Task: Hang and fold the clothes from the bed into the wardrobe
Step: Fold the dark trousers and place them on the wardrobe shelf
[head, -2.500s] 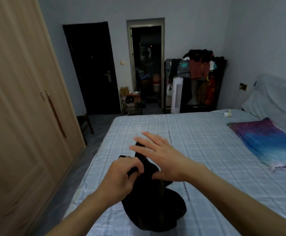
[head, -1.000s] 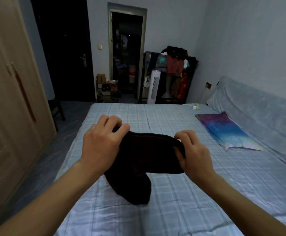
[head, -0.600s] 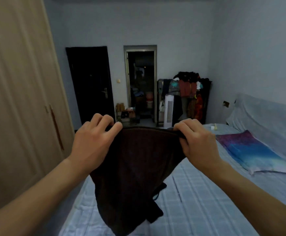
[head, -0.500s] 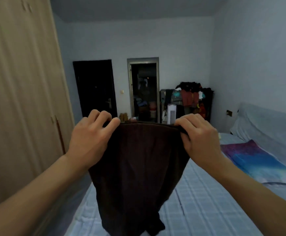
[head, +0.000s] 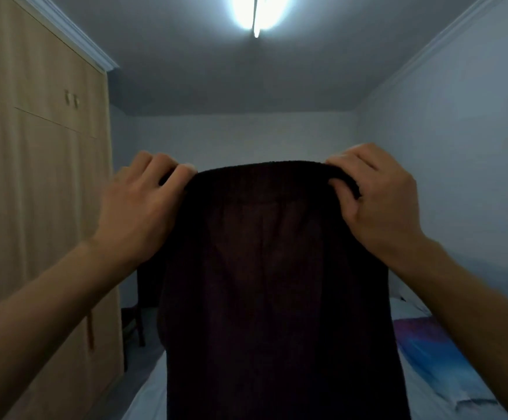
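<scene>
A dark brown garment (head: 277, 283) hangs full length in front of me, held up by its top band. My left hand (head: 140, 207) grips the band's left end, fingers curled over it. My right hand (head: 376, 201) grips the right end, thumb tucked under the fabric. The cloth's lower part runs out of the frame at the bottom and hides the middle of the bed (head: 143, 401). The wooden wardrobe (head: 34, 192) stands to the left with its doors closed.
A blue and purple pillow (head: 437, 356) lies on the bed at the right. A dark chair (head: 133, 325) stands on the floor by the wardrobe. A ceiling lamp (head: 257, 10) shines overhead. A bare wall runs along the right.
Both hands have lifted the garment from the bed up to head height, so it now hangs stretched out. My view has tilted upward to the ceiling.
</scene>
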`<state>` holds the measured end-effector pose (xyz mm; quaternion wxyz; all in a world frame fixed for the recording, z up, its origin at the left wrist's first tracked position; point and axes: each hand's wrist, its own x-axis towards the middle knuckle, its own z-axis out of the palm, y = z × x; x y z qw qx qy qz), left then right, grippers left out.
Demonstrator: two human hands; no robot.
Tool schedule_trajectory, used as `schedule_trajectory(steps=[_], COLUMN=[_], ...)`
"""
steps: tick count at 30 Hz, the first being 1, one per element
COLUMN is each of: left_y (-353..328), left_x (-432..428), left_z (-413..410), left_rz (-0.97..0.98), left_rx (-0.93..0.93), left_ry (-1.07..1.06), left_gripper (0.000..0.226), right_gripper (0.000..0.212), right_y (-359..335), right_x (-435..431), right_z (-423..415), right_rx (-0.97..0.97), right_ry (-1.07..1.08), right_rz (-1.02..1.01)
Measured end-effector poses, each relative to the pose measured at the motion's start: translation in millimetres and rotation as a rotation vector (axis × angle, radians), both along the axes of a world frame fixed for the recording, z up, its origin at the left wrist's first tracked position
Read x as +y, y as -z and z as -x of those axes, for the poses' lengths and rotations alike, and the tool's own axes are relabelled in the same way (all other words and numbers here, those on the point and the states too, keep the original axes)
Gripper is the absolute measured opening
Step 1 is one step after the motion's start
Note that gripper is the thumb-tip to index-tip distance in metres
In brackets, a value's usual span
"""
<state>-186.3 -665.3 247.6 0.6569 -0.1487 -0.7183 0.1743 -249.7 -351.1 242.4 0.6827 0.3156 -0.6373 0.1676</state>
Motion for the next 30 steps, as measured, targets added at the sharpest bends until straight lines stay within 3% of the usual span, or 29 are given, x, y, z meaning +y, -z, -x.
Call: schedule_trajectory(steps=[7, 18, 30], left_y=[-12.4, 40.0, 92.8], left_x=[32.2, 86.4, 76.3], left_z=[-3.1, 59.3, 226.7], left_rz=[0.047, 0.048, -0.025], left_rx=[0.053, -0.040, -0.143], left_ry=[0.040, 0.072, 0.253], left_gripper=[0.026, 0.015, 0.020], right_gripper=[0.018, 0.019, 0.010], right_y=[-10.6, 42.6, 89.2], right_x=[37.1, 101.7, 104.0], right_z=[-8.6, 30.0, 172.3], right_rx=[0.020, -0.187, -0.192], right_ry=[0.054, 0.125, 0.051], right_rz=[0.015, -0.027, -0.128])
